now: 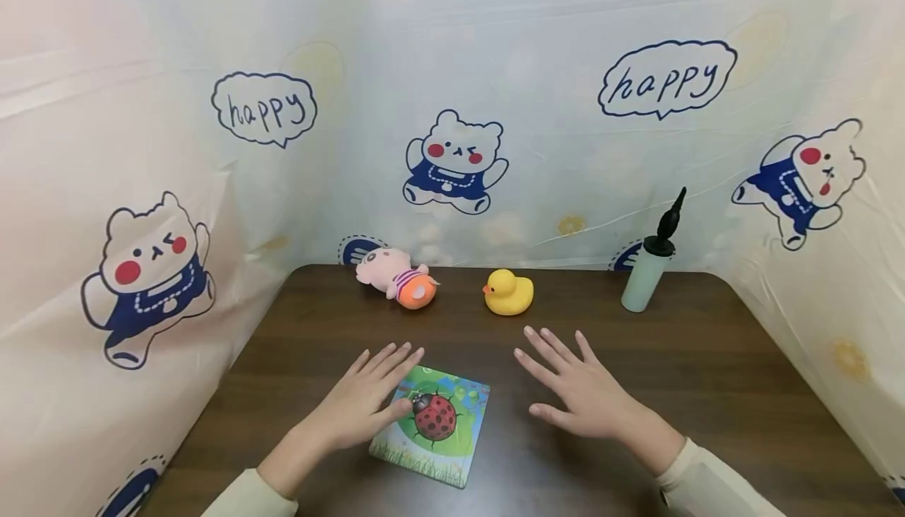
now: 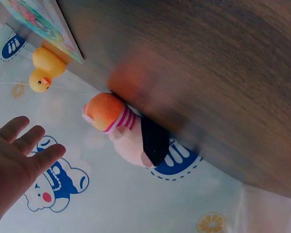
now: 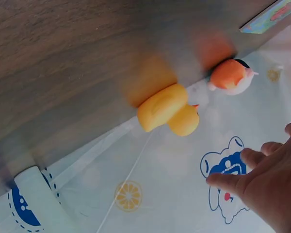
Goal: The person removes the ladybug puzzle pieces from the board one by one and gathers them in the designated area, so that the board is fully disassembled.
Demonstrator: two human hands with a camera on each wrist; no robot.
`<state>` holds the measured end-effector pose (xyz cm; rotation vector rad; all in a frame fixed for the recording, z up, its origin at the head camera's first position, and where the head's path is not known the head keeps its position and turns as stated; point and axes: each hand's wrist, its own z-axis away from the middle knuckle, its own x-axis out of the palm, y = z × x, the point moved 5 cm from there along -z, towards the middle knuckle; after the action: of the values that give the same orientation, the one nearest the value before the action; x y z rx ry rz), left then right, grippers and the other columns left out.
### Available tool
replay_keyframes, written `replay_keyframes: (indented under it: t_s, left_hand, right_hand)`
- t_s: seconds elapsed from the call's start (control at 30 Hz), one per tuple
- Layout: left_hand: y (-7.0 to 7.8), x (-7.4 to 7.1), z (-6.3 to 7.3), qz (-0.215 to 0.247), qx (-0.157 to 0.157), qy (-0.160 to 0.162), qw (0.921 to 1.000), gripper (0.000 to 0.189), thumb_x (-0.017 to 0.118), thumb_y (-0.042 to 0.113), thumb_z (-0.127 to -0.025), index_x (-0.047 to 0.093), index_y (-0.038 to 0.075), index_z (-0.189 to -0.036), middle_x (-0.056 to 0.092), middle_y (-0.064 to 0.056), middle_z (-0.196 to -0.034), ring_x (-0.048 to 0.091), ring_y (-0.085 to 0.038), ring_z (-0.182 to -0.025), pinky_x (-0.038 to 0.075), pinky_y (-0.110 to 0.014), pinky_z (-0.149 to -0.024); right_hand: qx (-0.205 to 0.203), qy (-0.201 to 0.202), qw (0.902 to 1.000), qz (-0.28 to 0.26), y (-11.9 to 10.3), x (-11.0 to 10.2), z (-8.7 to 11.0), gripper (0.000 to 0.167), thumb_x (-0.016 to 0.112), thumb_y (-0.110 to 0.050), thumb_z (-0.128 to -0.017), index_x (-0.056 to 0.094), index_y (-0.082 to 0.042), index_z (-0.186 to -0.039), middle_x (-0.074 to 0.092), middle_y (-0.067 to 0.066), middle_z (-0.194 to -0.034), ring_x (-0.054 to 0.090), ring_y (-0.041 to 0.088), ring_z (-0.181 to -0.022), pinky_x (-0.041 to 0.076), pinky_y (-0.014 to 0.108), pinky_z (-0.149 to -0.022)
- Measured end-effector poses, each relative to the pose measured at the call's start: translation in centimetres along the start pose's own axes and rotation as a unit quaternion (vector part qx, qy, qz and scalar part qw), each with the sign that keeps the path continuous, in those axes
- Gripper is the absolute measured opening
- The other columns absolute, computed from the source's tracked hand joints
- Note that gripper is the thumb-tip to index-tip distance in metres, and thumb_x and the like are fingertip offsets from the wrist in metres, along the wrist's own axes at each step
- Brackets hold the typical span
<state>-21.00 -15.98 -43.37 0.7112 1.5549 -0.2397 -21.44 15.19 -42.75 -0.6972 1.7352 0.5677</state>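
Nearest, the two hands hang palm down over the dark wooden table (image 1: 714,375), fingers straight and spread, neither gripping anything. The left hand (image 1: 364,407) overlaps the left edge of the ladybug board (image 1: 441,427) in the head view, its thumb over the picture; no grip shows. The board lies flat between the hands, slightly turned, the picture looking whole where uncovered. The right hand (image 1: 583,395) is spread above bare wood, apart from the board and nearer the yellow duck (image 1: 511,295). Beyond, along the far edge, stand the duck, a pink plush toy (image 1: 396,275) lying to its left, and a leaning green pump (image 1: 645,277). Nothing is lifted or held; every object sits on the table. A printed curtain (image 1: 551,163) hangs behind.
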Motion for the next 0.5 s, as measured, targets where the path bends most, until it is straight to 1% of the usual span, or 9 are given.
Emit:
replay_keyframes:
  t_s: [0.17, 0.27, 0.33, 0.4, 0.5]
  left_hand:
    - [-0.4, 0.5, -0.9, 0.007, -0.01, -0.008, 0.9999, 0.067, 0.041, 0.057, -0.094, 0.015, 0.034, -0.151, 0.019, 0.003, -0.156, 0.016, -0.024, -0.144, 0.014, -0.058, -0.111]
    - [-0.5, 1.2, -1.4, 0.008, -0.004, -0.016, 0.9998, 0.071, 0.046, 0.057, -0.092, 0.017, 0.031, -0.151, 0.019, 0.0, -0.156, 0.016, -0.027, -0.143, 0.014, -0.06, -0.109]
    - [-0.6, 1.9, -1.5, 0.001, 0.004, -0.028, 0.9996, 0.078, 0.051, 0.06, -0.088, 0.018, 0.031, -0.151, 0.019, -0.003, -0.156, 0.017, -0.029, -0.143, 0.016, -0.061, -0.109]
    - [-0.7, 2.8, -1.4, -0.003, 0.015, -0.045, 0.9989, 0.086, 0.058, 0.063, -0.081, 0.02, 0.03, -0.151, 0.02, -0.005, -0.156, 0.018, -0.031, -0.142, 0.018, -0.062, -0.108]
    - [-0.7, 4.3, -1.2, -0.003, 0.036, -0.073, 0.9967, 0.097, 0.065, 0.066, -0.071, 0.024, 0.027, -0.15, 0.021, -0.009, -0.156, 0.021, -0.035, -0.141, 0.021, -0.063, -0.106]
  right_hand:
    - [0.022, 0.0, 0.9995, 0.023, 0.6, 0.0, -0.6, 0.072, 0.039, -0.062, -0.092, 0.02, -0.027, -0.151, 0.01, 0.005, -0.159, 0.014, 0.027, -0.144, 0.013, 0.069, -0.104]
    - [0.033, 0.001, 0.9989, 0.033, 1.0, 0.2, -0.8, 0.073, 0.047, -0.059, -0.091, 0.021, -0.027, -0.151, 0.012, 0.006, -0.158, 0.015, 0.028, -0.144, 0.014, 0.069, -0.104]
    - [0.036, -0.002, 0.9987, 0.034, 1.0, 0.8, -0.8, 0.075, 0.053, -0.055, -0.089, 0.022, -0.026, -0.151, 0.011, 0.006, -0.158, 0.014, 0.028, -0.144, 0.015, 0.069, -0.104]
    - [0.031, -0.014, 0.9991, 0.027, 0.6, 1.8, -0.7, 0.077, 0.055, -0.053, -0.089, 0.021, -0.026, -0.151, 0.009, 0.007, -0.159, 0.013, 0.03, -0.144, 0.015, 0.069, -0.103]
    - [0.018, -0.051, 0.9985, 0.005, -0.2, 3.8, -0.3, 0.077, 0.051, -0.055, -0.09, 0.015, -0.028, -0.152, 0.001, 0.005, -0.159, 0.008, 0.03, -0.144, 0.013, 0.07, -0.103]
